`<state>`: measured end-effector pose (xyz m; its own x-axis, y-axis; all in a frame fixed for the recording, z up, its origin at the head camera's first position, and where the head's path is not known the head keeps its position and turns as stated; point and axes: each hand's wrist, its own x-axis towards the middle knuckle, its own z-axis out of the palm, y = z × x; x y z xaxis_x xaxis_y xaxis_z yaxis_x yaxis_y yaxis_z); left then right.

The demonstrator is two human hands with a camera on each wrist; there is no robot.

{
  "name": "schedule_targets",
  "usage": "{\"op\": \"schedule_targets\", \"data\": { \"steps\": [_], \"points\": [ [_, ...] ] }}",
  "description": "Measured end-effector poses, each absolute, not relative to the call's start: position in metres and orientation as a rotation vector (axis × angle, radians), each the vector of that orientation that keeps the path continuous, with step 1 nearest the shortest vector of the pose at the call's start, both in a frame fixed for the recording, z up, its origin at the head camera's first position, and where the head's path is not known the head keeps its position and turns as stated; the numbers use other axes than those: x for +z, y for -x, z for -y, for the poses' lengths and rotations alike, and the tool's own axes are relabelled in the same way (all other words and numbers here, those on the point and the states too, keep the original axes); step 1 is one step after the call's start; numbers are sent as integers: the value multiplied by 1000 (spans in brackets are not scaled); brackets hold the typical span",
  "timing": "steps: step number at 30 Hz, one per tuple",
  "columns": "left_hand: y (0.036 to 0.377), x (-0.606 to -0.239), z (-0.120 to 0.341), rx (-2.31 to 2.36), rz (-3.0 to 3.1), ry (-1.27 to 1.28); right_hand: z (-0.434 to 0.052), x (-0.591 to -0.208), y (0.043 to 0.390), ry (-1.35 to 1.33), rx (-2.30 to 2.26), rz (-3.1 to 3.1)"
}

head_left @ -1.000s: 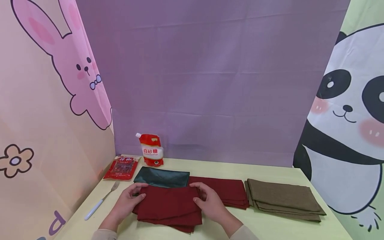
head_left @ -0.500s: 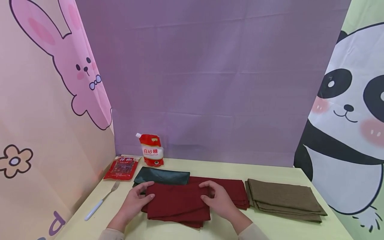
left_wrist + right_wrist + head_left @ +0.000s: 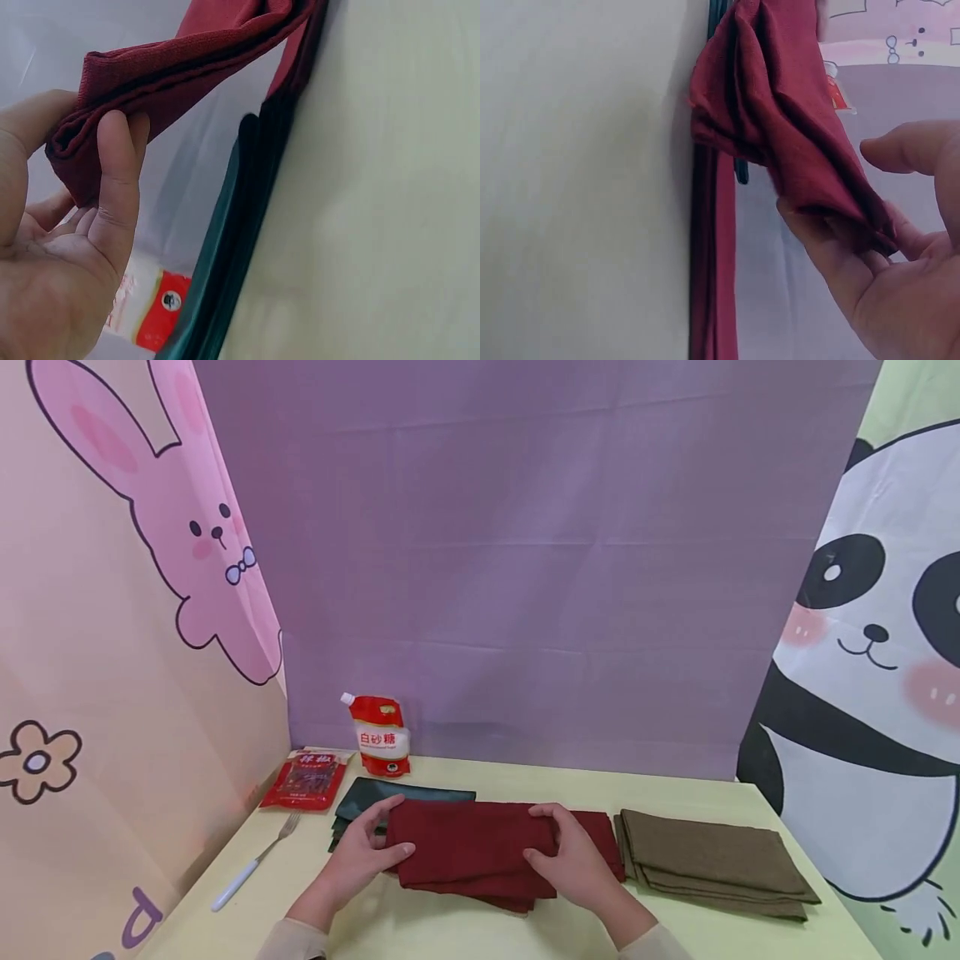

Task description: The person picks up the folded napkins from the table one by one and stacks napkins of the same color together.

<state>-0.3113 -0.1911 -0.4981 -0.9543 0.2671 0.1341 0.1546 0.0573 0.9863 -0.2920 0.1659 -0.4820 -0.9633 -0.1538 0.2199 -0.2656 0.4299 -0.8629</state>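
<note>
A folded dark red cloth (image 3: 468,847) is lifted off the yellow table (image 3: 450,935), held at both ends. My left hand (image 3: 367,852) grips its left edge (image 3: 82,142), thumb on top. My right hand (image 3: 570,856) grips the right edge (image 3: 832,202). Beneath and behind it lie a folded dark green cloth (image 3: 360,797) on the left and a folded red cloth (image 3: 600,839) on the right.
A stack of folded brown cloths (image 3: 712,860) lies at the right. A fork (image 3: 251,864) with a white handle lies at the left, behind it a red snack packet (image 3: 307,779) and a red-and-white sugar pouch (image 3: 381,737). Cartoon backdrops wall in the table.
Both hands have carried the red cloth up, away from me and a little to the right; it now covers most of the green cloth and the red one behind.
</note>
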Motion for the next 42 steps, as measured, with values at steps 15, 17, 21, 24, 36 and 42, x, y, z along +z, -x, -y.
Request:
{"op": "schedule_targets", "data": {
  "steps": [15, 17, 21, 24, 36, 42],
  "points": [
    [325, -476, 161, 2057, -2177, -574, -189, -464, 291, -350, 1684, 2424],
    [326, -473, 157, 2057, -2190, -579, -193, -463, 292, -340, 1732, 2400],
    [329, -469, 148, 2047, -2221, -594, -201, -460, 293, -332, 1801, 2368],
    [331, -466, 142, 2040, -2237, -610, -207, -457, 293, -341, 1792, 2361],
    [340, -454, 122, 2038, -2243, -646, -235, -446, 293, -368, 1840, 2313],
    [343, -450, 116, 2046, -2235, -634, -244, -441, 293, -355, 1849, 2314]
  ]
}}
